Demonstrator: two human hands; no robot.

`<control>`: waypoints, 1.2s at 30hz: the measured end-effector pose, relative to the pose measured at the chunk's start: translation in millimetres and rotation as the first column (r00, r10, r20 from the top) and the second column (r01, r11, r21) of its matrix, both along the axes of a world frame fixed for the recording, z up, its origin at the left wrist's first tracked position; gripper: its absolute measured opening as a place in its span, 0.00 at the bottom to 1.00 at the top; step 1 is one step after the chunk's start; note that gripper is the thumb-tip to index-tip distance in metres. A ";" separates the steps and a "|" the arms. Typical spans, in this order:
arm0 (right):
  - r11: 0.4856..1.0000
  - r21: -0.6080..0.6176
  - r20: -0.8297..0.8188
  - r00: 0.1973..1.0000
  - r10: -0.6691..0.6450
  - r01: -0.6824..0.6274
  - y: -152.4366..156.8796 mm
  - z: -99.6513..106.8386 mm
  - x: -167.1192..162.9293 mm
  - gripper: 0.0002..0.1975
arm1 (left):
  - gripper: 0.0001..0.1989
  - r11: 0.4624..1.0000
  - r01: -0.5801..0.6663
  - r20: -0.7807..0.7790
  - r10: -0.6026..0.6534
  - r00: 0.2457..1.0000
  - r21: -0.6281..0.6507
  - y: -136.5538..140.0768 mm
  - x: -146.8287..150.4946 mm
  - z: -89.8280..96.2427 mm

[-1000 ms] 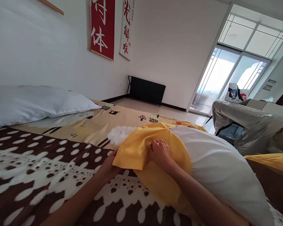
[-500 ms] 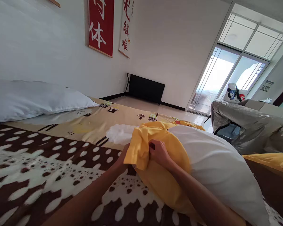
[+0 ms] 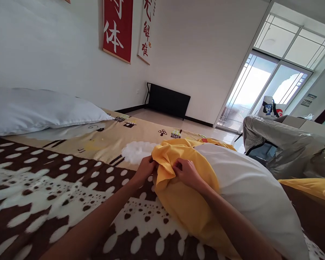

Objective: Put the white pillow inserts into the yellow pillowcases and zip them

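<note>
A yellow pillowcase (image 3: 188, 209) covers the near left part of a white pillow (image 3: 249, 187) lying on the bed. My left hand (image 3: 144, 169) is closed on the left edge of the gathered yellow cloth, its fingertips partly hidden by the folds. My right hand (image 3: 188, 174) pinches the same cloth a little to the right, thumb and fingers together. Between both hands the fabric is bunched and folded over. The white pillow sticks out of the yellow cloth to the right.
A brown and white patterned blanket (image 3: 78, 202) and a beige printed sheet (image 3: 143, 131) cover the bed. Another white pillow (image 3: 43, 112) lies at the left by the wall. Plastic-covered furniture (image 3: 284, 144) stands at the right, with more yellow cloth (image 3: 314, 186) nearer.
My left hand has come up from behind the hanging cloth and now shows at its left edge. The flap between my hands has become more bunched. My right hand stays almost in place.
</note>
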State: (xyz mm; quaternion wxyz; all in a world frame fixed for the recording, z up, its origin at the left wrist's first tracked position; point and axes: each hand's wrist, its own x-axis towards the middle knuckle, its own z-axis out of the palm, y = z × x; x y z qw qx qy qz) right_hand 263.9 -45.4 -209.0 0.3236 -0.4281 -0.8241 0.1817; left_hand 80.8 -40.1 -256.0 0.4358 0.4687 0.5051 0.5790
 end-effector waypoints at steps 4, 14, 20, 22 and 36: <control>0.995 0.029 -0.011 0.996 -0.093 0.093 -0.7 17.9 19.3 0.06 | 0.21 0.998 0.059 0.185 -0.061 0.981 0.015 -10.0 -12.8 -1.3; 0.984 0.175 0.046 0.998 0.031 -0.039 -17.0 38.5 13.9 0.06 | 0.21 0.944 0.316 0.156 -0.327 0.932 0.089 -27.5 -11.6 0.6; 0.988 -0.013 0.171 0.973 0.153 -0.153 -7.6 36.8 -20.3 0.08 | 0.21 0.924 0.331 -0.254 -0.279 0.926 0.192 -33.6 -2.5 1.6; 0.986 0.003 0.206 0.965 0.164 -0.169 -4.0 35.8 -23.9 0.11 | 0.20 0.925 0.320 -0.373 -0.229 0.899 0.204 -32.7 -4.1 -2.2; 0.948 -0.110 -0.020 0.954 0.299 -0.300 9.8 69.9 -13.1 0.14 | 0.12 0.955 0.078 -0.156 -0.034 0.987 0.288 -33.8 13.8 -3.1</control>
